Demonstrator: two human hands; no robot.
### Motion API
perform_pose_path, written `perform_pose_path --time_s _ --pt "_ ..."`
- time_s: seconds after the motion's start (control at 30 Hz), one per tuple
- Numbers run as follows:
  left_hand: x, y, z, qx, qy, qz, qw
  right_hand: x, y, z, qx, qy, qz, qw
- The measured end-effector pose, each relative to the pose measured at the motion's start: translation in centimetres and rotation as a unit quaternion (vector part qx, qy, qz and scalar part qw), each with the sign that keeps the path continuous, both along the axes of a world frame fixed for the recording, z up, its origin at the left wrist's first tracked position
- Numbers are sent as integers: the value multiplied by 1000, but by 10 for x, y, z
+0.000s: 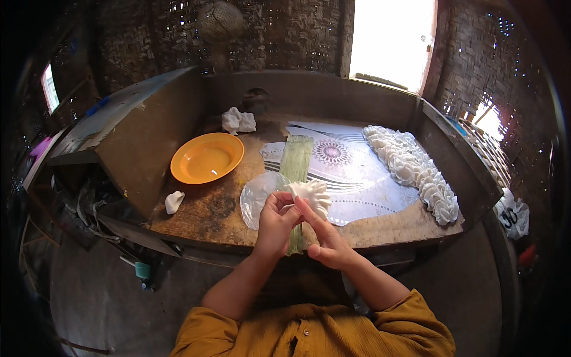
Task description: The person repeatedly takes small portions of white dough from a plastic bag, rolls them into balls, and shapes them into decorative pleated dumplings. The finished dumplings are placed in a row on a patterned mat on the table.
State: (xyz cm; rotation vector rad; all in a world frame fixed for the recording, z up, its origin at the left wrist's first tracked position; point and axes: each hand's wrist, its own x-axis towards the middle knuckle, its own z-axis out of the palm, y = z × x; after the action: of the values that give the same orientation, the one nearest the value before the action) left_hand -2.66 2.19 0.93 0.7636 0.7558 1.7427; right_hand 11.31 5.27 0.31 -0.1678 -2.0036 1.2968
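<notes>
Both my hands hold one white ruffled piece of dough (313, 194), pleated like a flower, just above the near edge of the wooden table (196, 214). My left hand (275, 223) pinches its left side with fingers curled. My right hand (324, 235) supports it from below, fingers stretched up along it. Under the hands lies a long green leaf strip (295, 160) and a thin round translucent sheet (257, 196).
An orange bowl (206, 157) holding liquid sits to the left. A long row of several finished white ruffled pieces (413, 169) lies on a patterned plastic sheet (357, 172) at right. White lumps of dough (238, 121) (173, 202) rest at the back and front left.
</notes>
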Motion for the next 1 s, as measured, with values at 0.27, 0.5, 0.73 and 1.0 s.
perform_pose_path --time_s 0.27,0.5,0.73,1.0 --pt "4 1 -16 59 76 21 995 -9 -11 -12 -24 104 -74 992" --pt "12 -4 -18 76 81 24 993 -17 -20 -15 -43 134 -152 978" --pt "-6 -4 -12 66 107 -32 992 -13 -18 -16 -117 158 -122 973" --pt "-37 4 -16 16 286 36 957 -7 -3 -10 -162 171 -169 957"
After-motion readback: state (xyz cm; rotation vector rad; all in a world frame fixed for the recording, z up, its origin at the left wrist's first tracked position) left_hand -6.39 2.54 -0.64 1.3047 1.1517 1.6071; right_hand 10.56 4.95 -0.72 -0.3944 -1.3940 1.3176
